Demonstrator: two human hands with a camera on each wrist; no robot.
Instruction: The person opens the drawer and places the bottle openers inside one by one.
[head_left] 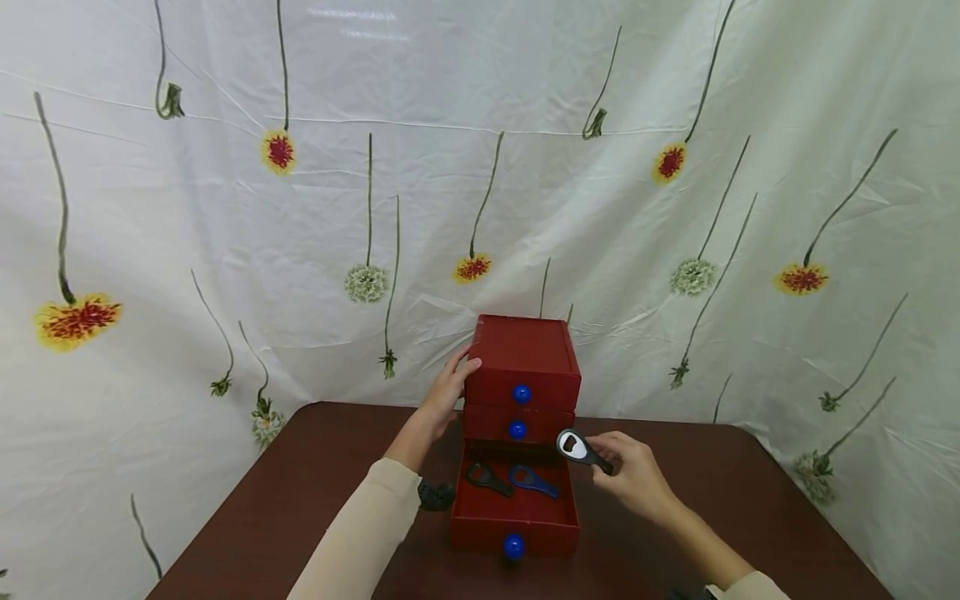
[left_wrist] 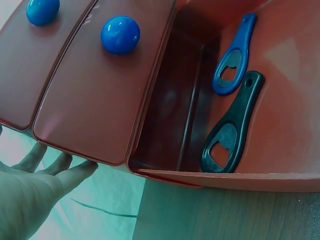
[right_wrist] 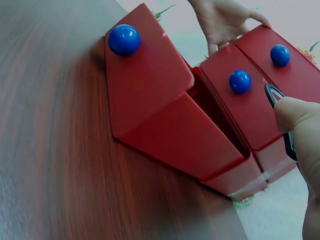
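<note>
A red cabinet of three stacked drawers [head_left: 522, 343] has a blue round knob on each front. Its bottom drawer [head_left: 474, 533] is pulled out, with a dark bottle opener [left_wrist: 240, 117] and a blue bottle opener [left_wrist: 240, 47] lying flat inside. My left hand [head_left: 447, 385] rests against the cabinet's upper left side, its fingers extended in the left wrist view. To the right of the open drawer, my right hand [head_left: 633, 473] pinches a black bottle opener [head_left: 597, 461] by its handle. The metal head points left, near the middle drawer's right edge.
The cabinet stands on a dark brown wooden table [head_left: 322, 467]. Behind it hangs a white cloth [head_left: 420, 167] printed with flowers. The drawer's front knob [head_left: 513, 547] sticks out toward me.
</note>
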